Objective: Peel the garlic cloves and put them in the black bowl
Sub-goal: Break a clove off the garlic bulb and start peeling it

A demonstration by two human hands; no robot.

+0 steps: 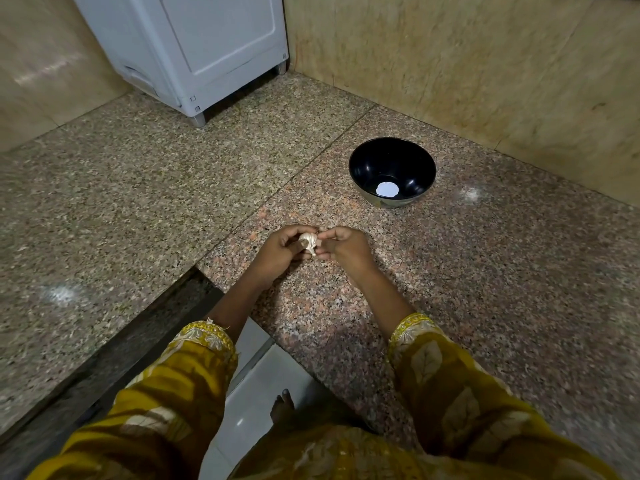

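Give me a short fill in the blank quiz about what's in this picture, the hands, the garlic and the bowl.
1. The left hand and the right hand together hold the ____ above the counter.
2. The bowl on the counter is ____ in colour.
3. The bowl stands nearer the person's ____ hand.

Missing words: garlic; black; right.

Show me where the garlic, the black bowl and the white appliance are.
garlic (pixel 309 241): head view, on its papery outer skin.
black bowl (pixel 372 164): head view, on its inner left wall.
white appliance (pixel 214 39): head view, on its front panel.
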